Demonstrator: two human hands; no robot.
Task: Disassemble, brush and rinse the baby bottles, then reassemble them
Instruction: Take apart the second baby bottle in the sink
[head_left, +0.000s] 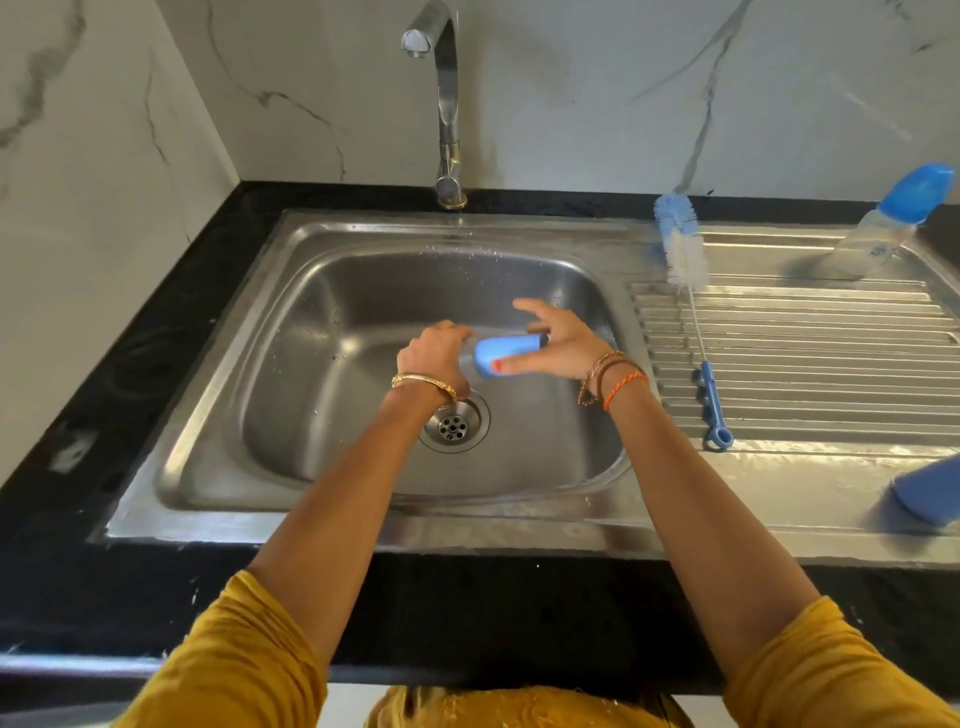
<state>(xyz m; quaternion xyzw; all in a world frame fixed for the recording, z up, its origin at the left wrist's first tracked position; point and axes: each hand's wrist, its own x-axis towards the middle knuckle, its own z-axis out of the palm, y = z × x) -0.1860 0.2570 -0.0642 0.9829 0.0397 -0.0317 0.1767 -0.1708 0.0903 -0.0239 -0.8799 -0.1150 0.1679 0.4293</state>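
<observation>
We see both hands over the basin of the steel sink (291, 291), meeting near the centre of the view. The left hand (434, 358) has its fingers curled round the clear body of a baby bottle, most of which is hidden behind it. The right hand (558, 340) holds the bottle's blue cap (506, 356) with the thumb pressed along its near side, while the other fingers are spread wide above it. The bottle lies roughly on its side, above the drain (453, 427), which sits at about six o'clock from the hands. On the ribbed drainboard at three o'clock lies a bottle brush (688, 260), bristles toward the wall and blue handle toward us. A second baby bottle (883, 234) with a blue cap stands at two o'clock near the back of the surface (130, 364). Another blue object (930, 496), cut off by the frame edge, rests at four o'clock. The tap (444, 93) rises at twelve o'clock.
</observation>
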